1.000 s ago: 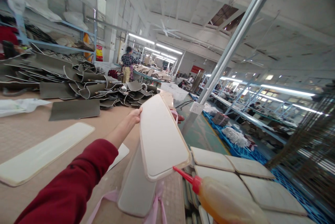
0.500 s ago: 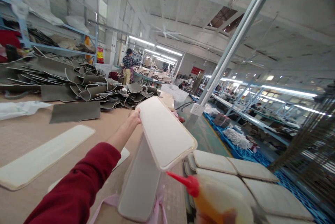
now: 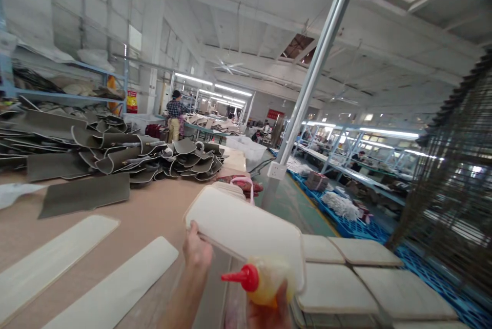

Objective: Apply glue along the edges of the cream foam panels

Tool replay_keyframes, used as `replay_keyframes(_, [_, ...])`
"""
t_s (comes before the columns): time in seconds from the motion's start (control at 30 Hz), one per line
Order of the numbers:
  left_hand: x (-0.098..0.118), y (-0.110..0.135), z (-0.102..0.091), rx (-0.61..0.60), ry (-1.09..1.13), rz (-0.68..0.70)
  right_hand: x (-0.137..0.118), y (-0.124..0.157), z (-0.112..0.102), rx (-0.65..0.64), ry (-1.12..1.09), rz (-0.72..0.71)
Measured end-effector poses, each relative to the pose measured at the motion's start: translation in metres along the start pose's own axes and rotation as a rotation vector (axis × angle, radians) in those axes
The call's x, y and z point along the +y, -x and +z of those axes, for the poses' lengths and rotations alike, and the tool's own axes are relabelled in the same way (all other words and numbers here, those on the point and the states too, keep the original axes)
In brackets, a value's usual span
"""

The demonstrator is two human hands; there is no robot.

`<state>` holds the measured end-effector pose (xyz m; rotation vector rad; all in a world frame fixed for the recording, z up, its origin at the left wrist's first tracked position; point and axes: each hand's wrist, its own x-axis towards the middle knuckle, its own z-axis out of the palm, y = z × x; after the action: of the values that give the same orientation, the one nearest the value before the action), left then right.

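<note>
Workshop bench (image 3: 146, 216), tan top, w/ grey cut pieces (image 3: 115, 157) heaped at back. Left hand (image 3: 197, 251) closed on near edge of cream panel (image 3: 246, 231), now lowered and nearly flat vs tilted up 1 s ago. Right hand (image 3: 269, 313) gripping glue bottle (image 3: 261, 280), red nozzle now pointing left, in front of panel's near edge. Cream strips (image 3: 115, 283) flat on bench at left.

No lettering is proving readable from here. A red sign (image 3: 275, 114) is hanging on the far wall, and a red-and-yellow notice (image 3: 131, 101) is showing on the pillar at left; marks on both are blurring out, too small to make out.
</note>
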<state>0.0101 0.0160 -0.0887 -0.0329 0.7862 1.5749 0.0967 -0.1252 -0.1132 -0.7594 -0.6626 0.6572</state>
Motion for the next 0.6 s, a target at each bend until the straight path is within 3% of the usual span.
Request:
replay_keyframes(0.13, [0.009, 0.018, -0.031, -0.151, 0.054, -0.156, 0.001, -0.005, -0.015, 0.085, -0.166, 0.115])
replay_keyframes(0.23, [0.021, 0.030, -0.069, -0.373, -0.018, -0.286, 0.000, -0.006, -0.029, 0.148, -0.265, 0.187])
replay_keyframes(0.33, [0.032, 0.041, -0.110, -0.691, -0.365, -0.472, 0.000, -0.008, -0.039, 0.175, -0.368, 0.257])
replay_keyframes(0.4, [0.041, 0.045, -0.119, -0.895, -0.745, -0.535, 0.001, -0.009, -0.044, 0.150, -0.381, 0.292])
replay_keyframes(0.43, [0.045, 0.045, -0.113, -0.990, -0.921, -0.496, 0.001, -0.009, -0.047, 0.131, -0.367, 0.303])
replay_keyframes(0.5, [0.052, 0.043, -0.083, -1.108, -1.143, -0.296, 0.002, -0.008, -0.051, 0.095, -0.321, 0.321])
replay_keyframes(0.6, [0.051, 0.033, -0.008, -1.158, -1.399, 0.246, 0.002, -0.002, -0.054, 0.055, -0.265, 0.345])
